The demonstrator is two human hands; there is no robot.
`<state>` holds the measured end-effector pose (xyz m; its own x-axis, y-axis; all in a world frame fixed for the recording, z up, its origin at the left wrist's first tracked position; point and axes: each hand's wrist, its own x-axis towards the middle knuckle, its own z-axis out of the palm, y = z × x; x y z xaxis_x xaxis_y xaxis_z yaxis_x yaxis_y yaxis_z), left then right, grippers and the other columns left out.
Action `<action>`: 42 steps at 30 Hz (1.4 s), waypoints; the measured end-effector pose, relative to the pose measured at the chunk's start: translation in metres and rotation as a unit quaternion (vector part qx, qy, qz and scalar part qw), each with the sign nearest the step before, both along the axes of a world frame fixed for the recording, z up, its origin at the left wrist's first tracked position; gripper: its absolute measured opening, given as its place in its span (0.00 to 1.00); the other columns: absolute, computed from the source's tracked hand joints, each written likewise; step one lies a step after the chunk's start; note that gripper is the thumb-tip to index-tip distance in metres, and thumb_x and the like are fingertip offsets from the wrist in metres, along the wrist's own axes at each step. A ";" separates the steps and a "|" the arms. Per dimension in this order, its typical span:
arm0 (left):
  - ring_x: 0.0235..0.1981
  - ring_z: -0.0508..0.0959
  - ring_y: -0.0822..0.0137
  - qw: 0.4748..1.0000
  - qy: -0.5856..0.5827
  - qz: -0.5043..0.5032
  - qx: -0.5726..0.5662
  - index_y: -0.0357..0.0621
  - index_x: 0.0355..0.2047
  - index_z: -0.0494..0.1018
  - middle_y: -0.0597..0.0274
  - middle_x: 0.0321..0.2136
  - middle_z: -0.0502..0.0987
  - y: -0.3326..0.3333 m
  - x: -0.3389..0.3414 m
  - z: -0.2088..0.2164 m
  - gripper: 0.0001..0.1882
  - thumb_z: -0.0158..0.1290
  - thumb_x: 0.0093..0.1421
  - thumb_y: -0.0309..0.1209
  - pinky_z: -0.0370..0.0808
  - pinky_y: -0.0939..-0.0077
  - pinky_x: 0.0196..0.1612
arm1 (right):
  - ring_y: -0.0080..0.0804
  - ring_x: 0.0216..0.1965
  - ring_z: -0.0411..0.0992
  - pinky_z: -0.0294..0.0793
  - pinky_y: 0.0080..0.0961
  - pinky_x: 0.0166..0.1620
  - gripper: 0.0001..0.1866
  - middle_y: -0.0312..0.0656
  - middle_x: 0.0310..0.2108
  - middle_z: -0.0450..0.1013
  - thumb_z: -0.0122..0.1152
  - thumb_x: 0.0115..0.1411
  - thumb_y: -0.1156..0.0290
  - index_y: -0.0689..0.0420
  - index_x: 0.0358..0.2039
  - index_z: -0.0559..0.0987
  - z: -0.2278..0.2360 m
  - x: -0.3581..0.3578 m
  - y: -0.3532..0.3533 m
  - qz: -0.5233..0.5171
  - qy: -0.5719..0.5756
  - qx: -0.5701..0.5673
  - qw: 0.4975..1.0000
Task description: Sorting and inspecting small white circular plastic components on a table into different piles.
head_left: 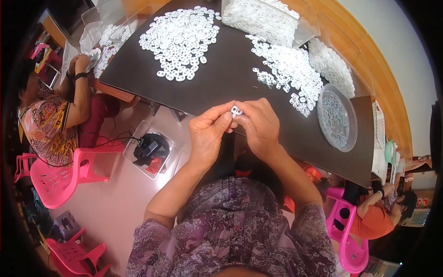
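My left hand (207, 134) and my right hand (258, 122) meet at the near edge of a dark table (230, 87). Both pinch one small white plastic ring part (236, 111) between their fingertips. Beyond them on the table lie two spreads of the same white ring parts: a big heap (182, 41) at the far left and a scattered heap (290, 69) to the right.
A round clear tub (338, 117) of parts sits at the table's right. Clear bins (263, 18) of white parts stand at the far side. One person sits at the left on a pink chair (60, 177), another at the lower right. A clear box (150, 150) holding a device rests on the floor.
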<state>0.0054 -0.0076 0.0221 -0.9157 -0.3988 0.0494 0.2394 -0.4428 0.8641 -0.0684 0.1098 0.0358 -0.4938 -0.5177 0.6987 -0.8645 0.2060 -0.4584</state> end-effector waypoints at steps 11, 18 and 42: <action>0.26 0.72 0.78 0.999 0.029 -0.002 -0.015 0.31 0.43 0.72 0.63 0.30 0.75 0.025 0.008 0.012 0.11 0.48 0.62 0.25 0.70 0.87 0.29 | 0.35 0.31 0.69 0.70 0.26 0.34 0.17 0.45 0.33 0.73 0.58 0.50 0.82 0.65 0.43 0.75 0.007 0.021 0.019 -0.022 -0.020 -0.037 0.999; 0.27 0.71 0.78 0.998 0.052 0.026 0.009 0.30 0.43 0.70 0.61 0.32 0.75 0.044 0.020 0.020 0.12 0.48 0.62 0.25 0.70 0.86 0.30 | 0.37 0.27 0.68 0.68 0.28 0.29 0.18 0.44 0.30 0.72 0.62 0.49 0.79 0.65 0.43 0.74 0.008 0.035 0.028 -0.016 -0.042 -0.089 0.995; 0.28 0.70 0.78 0.995 0.047 0.092 -0.005 0.32 0.45 0.72 0.65 0.31 0.73 0.057 0.036 0.030 0.12 0.49 0.61 0.24 0.69 0.85 0.31 | 0.31 0.26 0.67 0.67 0.23 0.28 0.15 0.43 0.26 0.71 0.56 0.52 0.83 0.68 0.42 0.74 0.015 0.045 0.026 0.004 0.009 -0.099 0.995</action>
